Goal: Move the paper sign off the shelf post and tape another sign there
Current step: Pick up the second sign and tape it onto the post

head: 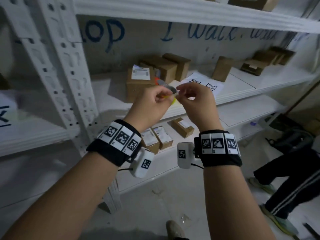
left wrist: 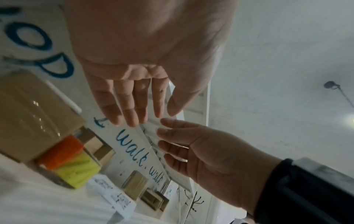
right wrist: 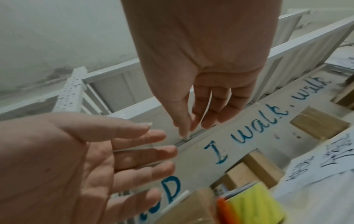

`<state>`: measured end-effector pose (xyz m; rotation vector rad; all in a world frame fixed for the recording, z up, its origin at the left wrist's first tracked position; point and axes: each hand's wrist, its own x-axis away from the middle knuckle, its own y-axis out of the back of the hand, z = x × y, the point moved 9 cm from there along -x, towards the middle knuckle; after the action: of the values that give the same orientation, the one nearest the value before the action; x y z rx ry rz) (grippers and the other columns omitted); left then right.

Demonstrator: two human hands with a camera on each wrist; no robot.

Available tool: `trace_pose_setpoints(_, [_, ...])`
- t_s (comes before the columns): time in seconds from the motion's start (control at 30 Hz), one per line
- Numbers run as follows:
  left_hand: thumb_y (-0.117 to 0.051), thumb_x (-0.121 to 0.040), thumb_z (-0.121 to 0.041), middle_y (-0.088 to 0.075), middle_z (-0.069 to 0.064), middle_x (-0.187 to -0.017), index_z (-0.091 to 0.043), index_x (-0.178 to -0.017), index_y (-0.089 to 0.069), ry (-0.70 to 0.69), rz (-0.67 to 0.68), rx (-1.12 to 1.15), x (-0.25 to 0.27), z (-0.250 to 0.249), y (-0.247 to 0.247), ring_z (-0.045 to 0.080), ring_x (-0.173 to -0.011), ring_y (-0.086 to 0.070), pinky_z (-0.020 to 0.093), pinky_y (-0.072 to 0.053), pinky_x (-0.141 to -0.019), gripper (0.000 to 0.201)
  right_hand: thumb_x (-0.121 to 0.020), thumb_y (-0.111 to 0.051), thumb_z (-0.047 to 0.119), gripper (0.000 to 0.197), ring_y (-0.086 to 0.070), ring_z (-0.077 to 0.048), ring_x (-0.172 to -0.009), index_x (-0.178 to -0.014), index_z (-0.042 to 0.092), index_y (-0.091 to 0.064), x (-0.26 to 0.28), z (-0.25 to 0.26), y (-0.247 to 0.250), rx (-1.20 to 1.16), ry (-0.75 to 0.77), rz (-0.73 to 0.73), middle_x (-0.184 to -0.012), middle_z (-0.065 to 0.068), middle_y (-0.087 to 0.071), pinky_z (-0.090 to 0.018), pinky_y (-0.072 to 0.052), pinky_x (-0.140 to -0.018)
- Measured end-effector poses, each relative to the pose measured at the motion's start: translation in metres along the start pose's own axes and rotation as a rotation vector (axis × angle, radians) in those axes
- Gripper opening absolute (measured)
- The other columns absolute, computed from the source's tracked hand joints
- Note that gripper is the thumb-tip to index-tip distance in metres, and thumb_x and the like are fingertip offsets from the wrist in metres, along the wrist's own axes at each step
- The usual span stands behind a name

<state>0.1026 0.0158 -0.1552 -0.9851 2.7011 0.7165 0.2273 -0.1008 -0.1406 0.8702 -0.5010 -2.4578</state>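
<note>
Both hands are raised close together in front of the middle shelf. My right hand (head: 179,90) pinches one end of a clear tape strip (right wrist: 145,150) between thumb and forefinger (right wrist: 182,130). The strip runs across the straight, spread fingers (right wrist: 153,151) of my left hand (head: 167,95), which touch it without curling round it. A white paper sign (head: 202,84) with black characters lies flat on the shelf behind the hands. The white perforated shelf post (head: 69,75) stands to the left, bare where I see it. Another sheet with blue strokes (head: 5,111) shows at the far left edge.
Cardboard boxes (head: 138,82) stand on the middle shelf, with an orange and yellow object (left wrist: 67,153) beside them. More boxes (head: 155,137) lie on the lower shelf. Blue writing (head: 216,32) covers the back wall. Another person's legs (head: 285,179) stand at the right.
</note>
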Motion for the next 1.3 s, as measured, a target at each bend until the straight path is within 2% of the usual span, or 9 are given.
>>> trace_pose_setpoints(0.3, [-0.056, -0.109, -0.037, -0.068, 0.003, -0.131, -0.015, -0.131, -0.069, 0.037, 0.08, -0.292, -0.113, 0.044, -0.158, 0.018, -0.118, -0.064, 0.034, -0.052, -0.102, 0.033, -0.085, -0.079, 0.013, 0.041, -0.063, -0.022, -0.124, -0.121, 0.031, -0.075, -0.077, -0.157, 0.026, 0.421, 0.043, 0.059, -0.127, 0.007, -0.074, -0.043, -0.054, -0.102])
trace_pose_setpoints(0.5, [-0.037, -0.113, -0.048, -0.058, 0.011, -0.147, -0.013, -0.142, -0.061, 0.151, 0.035, -0.497, -0.169, 0.081, -0.215, 0.029, -0.139, -0.049, 0.048, -0.036, -0.122, 0.051, -0.088, -0.08, 0.021, 0.07, -0.019, -0.03, -0.162, -0.151, 0.037, -0.053, -0.115, -0.244, -0.004, 0.531, -0.027, 0.345, -0.168, 0.003, -0.039, -0.055, -0.023, -0.125])
trace_pose_setpoints(0.57, [-0.037, -0.114, -0.043, -0.056, 0.012, -0.151, -0.012, -0.145, -0.058, 0.168, 0.013, -0.589, -0.181, 0.088, -0.219, 0.031, -0.143, -0.045, 0.049, -0.03, -0.126, 0.049, -0.089, -0.075, 0.015, 0.067, -0.024, -0.03, -0.161, -0.148, 0.039, -0.055, -0.119, -0.256, -0.014, 0.506, -0.006, 0.4, -0.163, 0.005, -0.045, -0.057, -0.022, -0.125])
trace_pose_setpoints(0.67, [-0.036, -0.114, -0.04, -0.06, 0.012, -0.146, -0.015, -0.141, -0.06, 0.205, -0.02, -0.675, -0.191, 0.102, -0.221, 0.034, -0.136, -0.052, 0.047, -0.037, -0.119, 0.044, -0.085, -0.068, 0.009, 0.052, -0.051, -0.021, -0.142, -0.128, 0.039, -0.07, -0.128, -0.258, -0.012, 0.44, 0.058, 0.382, -0.138, 0.011, -0.064, -0.054, -0.031, -0.117])
trace_pose_setpoints(0.8, [-0.032, -0.112, -0.044, -0.068, 0.009, -0.134, -0.021, -0.128, -0.065, 0.21, -0.082, -0.742, -0.197, 0.104, -0.219, 0.037, -0.123, -0.059, 0.05, -0.044, -0.107, 0.044, -0.093, -0.059, 0.014, 0.034, -0.066, -0.016, -0.114, -0.106, 0.041, -0.076, -0.145, -0.259, 0.0, 0.358, 0.018, 0.473, -0.103, 0.017, -0.071, -0.047, -0.046, -0.108])
trace_pose_setpoints(0.9, [-0.029, -0.107, -0.062, -0.069, 0.007, -0.136, -0.022, -0.133, -0.065, 0.229, -0.084, -0.716, -0.197, 0.103, -0.217, 0.036, -0.125, -0.059, 0.052, -0.046, -0.108, 0.06, -0.098, -0.067, 0.025, 0.02, -0.073, -0.02, -0.102, -0.109, 0.033, -0.081, -0.151, -0.26, 0.003, 0.303, -0.001, 0.534, -0.107, 0.006, -0.08, -0.042, -0.057, -0.097])
trace_pose_setpoints(1.03, [-0.061, -0.088, -0.078, -0.065, 0.003, -0.144, -0.021, -0.141, -0.061, 0.257, -0.098, -0.672, -0.191, 0.102, -0.216, 0.031, -0.132, -0.057, 0.052, -0.046, -0.111, 0.077, -0.097, -0.065, 0.021, 0.019, -0.072, -0.025, -0.089, -0.1, 0.028, -0.082, -0.161, -0.257, 0.015, 0.259, 0.017, 0.354, -0.09, 0.0, -0.078, -0.04, -0.06, -0.082])
trace_pose_setpoints(1.17, [-0.086, -0.078, -0.06, -0.069, 0.003, -0.139, -0.023, -0.138, -0.063, 0.206, -0.228, -0.603, -0.186, 0.092, -0.205, 0.027, -0.127, -0.063, 0.047, -0.052, -0.105, 0.075, -0.105, -0.059, 0.029, 0.018, -0.069, -0.026, -0.096, -0.105, 0.025, -0.077, -0.17, -0.25, 0.029, 0.196, 0.05, 0.139, -0.099, 0.004, -0.078, -0.038, -0.056, -0.081])
trace_pose_setpoints(1.3, [-0.075, -0.098, -0.024, -0.074, 0.0, -0.128, -0.023, -0.126, -0.072, 0.14, -0.386, -0.614, -0.185, 0.076, -0.184, 0.023, -0.118, -0.068, 0.038, -0.058, -0.097, 0.028, -0.105, -0.06, 0.027, 0.02, -0.071, -0.024, -0.103, -0.111, 0.023, -0.078, -0.184, -0.245, 0.047, 0.099, 0.101, 0.094, -0.107, 0.005, -0.079, -0.041, -0.058, -0.088])
